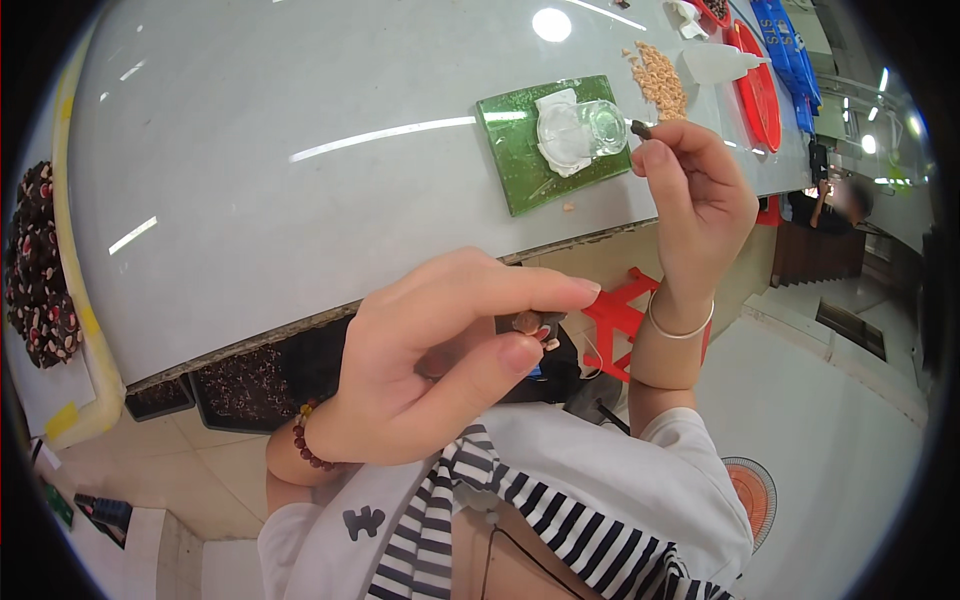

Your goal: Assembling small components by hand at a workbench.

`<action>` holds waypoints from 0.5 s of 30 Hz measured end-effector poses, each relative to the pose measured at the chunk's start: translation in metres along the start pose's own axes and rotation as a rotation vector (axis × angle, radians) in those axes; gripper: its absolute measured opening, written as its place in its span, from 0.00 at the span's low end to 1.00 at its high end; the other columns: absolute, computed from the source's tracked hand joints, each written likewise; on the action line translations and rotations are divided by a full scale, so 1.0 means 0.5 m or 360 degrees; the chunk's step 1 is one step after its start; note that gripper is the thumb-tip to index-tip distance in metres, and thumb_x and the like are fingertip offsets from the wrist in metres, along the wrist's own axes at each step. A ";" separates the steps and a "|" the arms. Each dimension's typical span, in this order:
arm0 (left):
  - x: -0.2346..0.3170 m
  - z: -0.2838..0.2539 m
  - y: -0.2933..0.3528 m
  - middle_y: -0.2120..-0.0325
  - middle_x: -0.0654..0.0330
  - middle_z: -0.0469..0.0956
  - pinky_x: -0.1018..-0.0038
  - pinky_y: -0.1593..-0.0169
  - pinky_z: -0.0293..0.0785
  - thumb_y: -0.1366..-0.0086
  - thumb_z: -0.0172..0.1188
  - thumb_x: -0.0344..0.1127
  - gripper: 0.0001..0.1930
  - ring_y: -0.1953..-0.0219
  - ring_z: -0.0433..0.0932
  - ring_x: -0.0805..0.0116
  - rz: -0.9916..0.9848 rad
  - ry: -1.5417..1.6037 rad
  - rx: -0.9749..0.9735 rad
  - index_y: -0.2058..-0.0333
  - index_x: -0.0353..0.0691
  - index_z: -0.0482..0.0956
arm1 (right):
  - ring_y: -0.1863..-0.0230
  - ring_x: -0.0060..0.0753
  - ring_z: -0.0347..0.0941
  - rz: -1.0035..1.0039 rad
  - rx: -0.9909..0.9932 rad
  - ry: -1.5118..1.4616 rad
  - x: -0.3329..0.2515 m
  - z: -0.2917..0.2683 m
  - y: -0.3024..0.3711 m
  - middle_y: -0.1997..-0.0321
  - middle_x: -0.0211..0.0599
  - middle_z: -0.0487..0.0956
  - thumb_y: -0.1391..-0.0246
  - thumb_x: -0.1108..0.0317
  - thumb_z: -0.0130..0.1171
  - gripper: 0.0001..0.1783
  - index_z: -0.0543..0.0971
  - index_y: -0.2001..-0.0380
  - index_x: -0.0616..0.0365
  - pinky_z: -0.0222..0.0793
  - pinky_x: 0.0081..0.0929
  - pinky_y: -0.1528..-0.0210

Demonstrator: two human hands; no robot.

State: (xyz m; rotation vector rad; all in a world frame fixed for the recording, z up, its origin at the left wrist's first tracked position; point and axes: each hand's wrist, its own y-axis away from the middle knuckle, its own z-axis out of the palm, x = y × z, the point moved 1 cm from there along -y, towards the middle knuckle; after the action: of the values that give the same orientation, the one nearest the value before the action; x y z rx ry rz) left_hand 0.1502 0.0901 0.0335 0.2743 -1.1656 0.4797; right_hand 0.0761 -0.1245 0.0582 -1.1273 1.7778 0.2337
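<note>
My left hand (440, 350) is raised in front of the table's near edge, thumb and forefinger closed around a small dark brown piece (530, 322) with pale pink bits stuck to it; the fingers hide part of it. My right hand (700, 195) is up over the table's right side. Its thumb and forefinger pinch a small blackish thing (641, 129), whose kind I cannot make out. Just left of those fingertips, a clear round glass or plastic vessel (606, 127) lies on folded white tissue (555, 104) atop a green board (515, 180).
Beyond the board lie a heap of peach-coloured bits (658, 82), a white squeeze bottle (715, 64), a red tray (760, 95) and blue crates (785, 50). Dark pieces with red and pale bits (40, 270) pile at far left. Below are black trays (245, 390) and a red stool (615, 320).
</note>
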 end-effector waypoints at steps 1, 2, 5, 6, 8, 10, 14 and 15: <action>-0.001 -0.001 0.002 0.69 0.57 0.73 0.81 0.64 0.68 0.38 0.56 0.35 0.15 0.70 0.71 0.75 -0.0047 0.0066 0.0020 0.57 0.29 0.74 | 0.73 0.15 0.67 0.0000 -0.0004 -0.0003 -0.001 0.002 0.001 0.74 0.28 0.76 0.54 0.80 0.58 0.03 0.77 0.72 0.67 0.64 0.13 0.70; -0.003 0.000 0.003 0.69 0.57 0.73 0.81 0.64 0.68 0.38 0.56 0.35 0.15 0.70 0.71 0.75 -0.0048 0.0068 0.0019 0.57 0.29 0.74 | 0.74 0.16 0.67 -0.0038 -0.0018 0.0054 -0.002 0.003 0.002 0.74 0.28 0.77 0.54 0.80 0.58 0.03 0.77 0.73 0.66 0.64 0.13 0.70; -0.007 0.004 0.004 0.70 0.58 0.73 0.81 0.65 0.68 0.39 0.58 0.34 0.14 0.71 0.71 0.76 -0.0121 0.0228 0.0014 0.59 0.30 0.73 | 0.74 0.17 0.68 -0.0198 -0.0021 0.0190 -0.001 0.004 0.001 0.75 0.29 0.77 0.55 0.79 0.59 0.03 0.77 0.74 0.64 0.64 0.14 0.71; -0.007 0.006 0.004 0.71 0.58 0.73 0.82 0.65 0.67 0.40 0.59 0.34 0.14 0.71 0.70 0.76 -0.0137 0.0260 0.0027 0.60 0.30 0.72 | 0.75 0.17 0.68 -0.0321 -0.0011 0.0267 -0.002 0.004 0.001 0.75 0.29 0.77 0.56 0.78 0.60 0.03 0.77 0.74 0.63 0.64 0.15 0.72; -0.008 0.007 0.004 0.71 0.59 0.72 0.82 0.65 0.67 0.41 0.60 0.34 0.13 0.71 0.70 0.77 -0.0154 0.0292 0.0039 0.61 0.31 0.72 | 0.75 0.18 0.68 -0.0364 -0.0018 0.0362 -0.009 0.004 0.001 0.75 0.29 0.78 0.57 0.79 0.60 0.04 0.77 0.74 0.62 0.64 0.15 0.72; -0.009 0.005 0.004 0.73 0.60 0.72 0.83 0.67 0.66 0.42 0.61 0.36 0.15 0.74 0.69 0.78 -0.0175 0.0284 0.0066 0.61 0.31 0.72 | 0.76 0.19 0.68 -0.0406 -0.0027 0.0458 -0.015 0.004 0.002 0.76 0.29 0.78 0.58 0.79 0.61 0.05 0.77 0.75 0.61 0.64 0.16 0.73; -0.003 0.007 0.007 0.73 0.61 0.72 0.85 0.69 0.66 0.44 0.64 0.39 0.17 0.75 0.70 0.79 -0.0251 0.0383 0.0124 0.63 0.32 0.72 | 0.77 0.20 0.69 -0.0443 -0.0049 0.0560 -0.018 0.005 0.003 0.76 0.29 0.78 0.59 0.79 0.61 0.05 0.77 0.75 0.61 0.64 0.16 0.74; -0.005 0.007 0.008 0.72 0.61 0.73 0.85 0.68 0.66 0.45 0.65 0.41 0.19 0.75 0.70 0.79 -0.0271 0.0411 0.0152 0.62 0.31 0.73 | 0.77 0.20 0.69 -0.0449 -0.0052 0.0553 -0.018 0.004 0.003 0.76 0.29 0.78 0.59 0.79 0.61 0.05 0.77 0.75 0.61 0.64 0.16 0.74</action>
State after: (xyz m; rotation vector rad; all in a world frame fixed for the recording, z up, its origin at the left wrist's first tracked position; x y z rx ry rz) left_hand 0.1443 0.0916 0.0325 0.3795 -0.8607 0.4079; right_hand 0.0770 -0.1174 0.0642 -1.4954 1.8878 -0.1103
